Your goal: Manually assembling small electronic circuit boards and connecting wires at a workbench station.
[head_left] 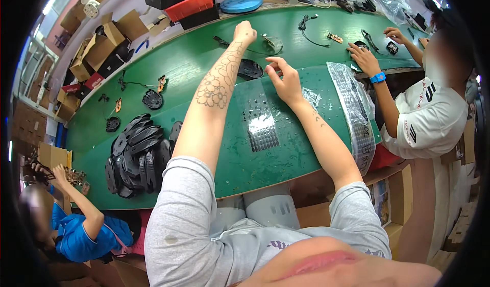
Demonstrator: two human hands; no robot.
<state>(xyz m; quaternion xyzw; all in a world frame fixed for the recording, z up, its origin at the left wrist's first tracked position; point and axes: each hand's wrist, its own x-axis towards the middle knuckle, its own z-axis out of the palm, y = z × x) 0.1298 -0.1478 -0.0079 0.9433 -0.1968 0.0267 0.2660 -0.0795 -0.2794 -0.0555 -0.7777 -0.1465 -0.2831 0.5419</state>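
My left hand (245, 33) reaches to the far side of the green work surface (204, 190), its fingers curled closed. Whatever they hold, if anything, is hidden. A dark cable (220, 42) lies beside that wrist, and a clear roll (273, 44) sits to its right. Nearer me, my right hand (284, 80) hovers with thumb and fingers apart, nothing visible between them. Just left of its fingertips rests a black computer mouse shell (250, 69). Below lies a clear sheet with rows of small black dots (262, 134). More black shells (138, 157) are heaped at left.
Loose mouse parts with cables (152, 99) lie at far left. A bubble-wrap strip (352, 113) runs along the right. Beyond the surface stand a red bin (190, 6) and a blue fan (241, 2). Co-workers sit at right (423, 108) and lower left (87, 231).
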